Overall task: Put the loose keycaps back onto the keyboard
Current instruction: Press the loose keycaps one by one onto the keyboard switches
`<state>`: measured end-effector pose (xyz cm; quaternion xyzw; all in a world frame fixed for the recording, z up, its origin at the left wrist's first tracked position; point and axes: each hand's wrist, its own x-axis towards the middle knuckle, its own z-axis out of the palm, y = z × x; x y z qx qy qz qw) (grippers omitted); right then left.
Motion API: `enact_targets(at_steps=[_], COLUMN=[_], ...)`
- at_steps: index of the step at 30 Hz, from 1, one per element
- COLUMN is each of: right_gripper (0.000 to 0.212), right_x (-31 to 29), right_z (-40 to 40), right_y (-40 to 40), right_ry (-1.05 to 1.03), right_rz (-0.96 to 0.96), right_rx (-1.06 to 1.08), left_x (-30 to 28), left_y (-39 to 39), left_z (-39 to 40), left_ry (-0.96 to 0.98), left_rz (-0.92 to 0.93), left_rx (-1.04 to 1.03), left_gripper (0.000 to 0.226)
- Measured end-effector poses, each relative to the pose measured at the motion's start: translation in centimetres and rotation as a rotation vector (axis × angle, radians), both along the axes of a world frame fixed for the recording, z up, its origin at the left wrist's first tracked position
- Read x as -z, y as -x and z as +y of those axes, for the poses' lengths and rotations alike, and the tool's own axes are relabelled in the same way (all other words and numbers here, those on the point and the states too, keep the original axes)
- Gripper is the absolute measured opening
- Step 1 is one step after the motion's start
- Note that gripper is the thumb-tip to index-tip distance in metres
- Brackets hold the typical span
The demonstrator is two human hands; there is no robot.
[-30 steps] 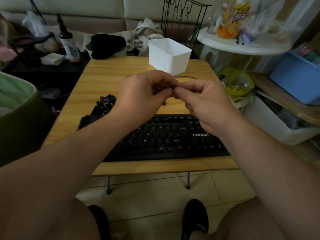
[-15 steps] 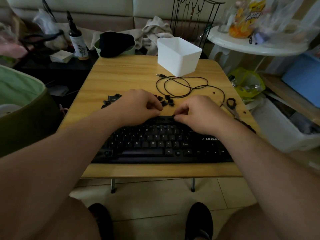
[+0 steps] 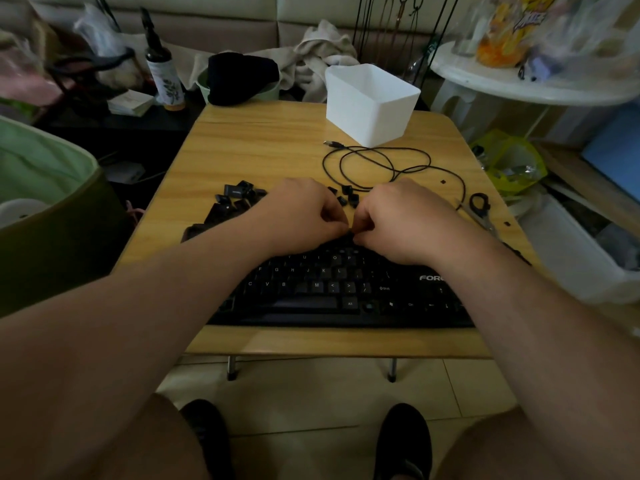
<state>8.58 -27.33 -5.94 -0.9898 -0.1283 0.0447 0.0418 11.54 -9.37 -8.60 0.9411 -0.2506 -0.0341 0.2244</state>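
The black keyboard (image 3: 329, 289) lies across the near half of the wooden table (image 3: 256, 147). My left hand (image 3: 301, 216) and my right hand (image 3: 405, 223) are over its top row with fingers curled, fingertips meeting. Between them they pinch a small black keycap (image 3: 350, 233), right at the keyboard's far edge and mostly hidden by the fingers. A heap of loose black keycaps (image 3: 239, 199) lies behind the keyboard's left end. A few more keycaps (image 3: 347, 195) lie just beyond my fingertips.
A white plastic bin (image 3: 372, 105) stands at the table's back right. In front of it a coiled black cable (image 3: 381, 164) runs right to scissors (image 3: 479, 206) near the table edge. A green bowl holding a dark cloth (image 3: 242, 79) and a bottle (image 3: 164, 77) sit behind the table.
Both hands came down from mid-air above the table to the keyboard's top row, still pinching the small keycap. The cable and the keycaps behind them are now uncovered.
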Motion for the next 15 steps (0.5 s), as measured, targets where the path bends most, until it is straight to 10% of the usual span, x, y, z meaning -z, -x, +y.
enact_targets(at_steps=[15], right_gripper=[0.012], right_x=[0.28], right_z=[-0.37], right_y=[-0.46], right_ry=[-0.013], right_rz=[0.039], right_rx=[-0.001], left_x=[0.22], left_y=[0.34], left_z=[-0.73], left_ry=[0.025], left_rz=[0.056], left_rx=[-0.063], left_gripper=[0.004])
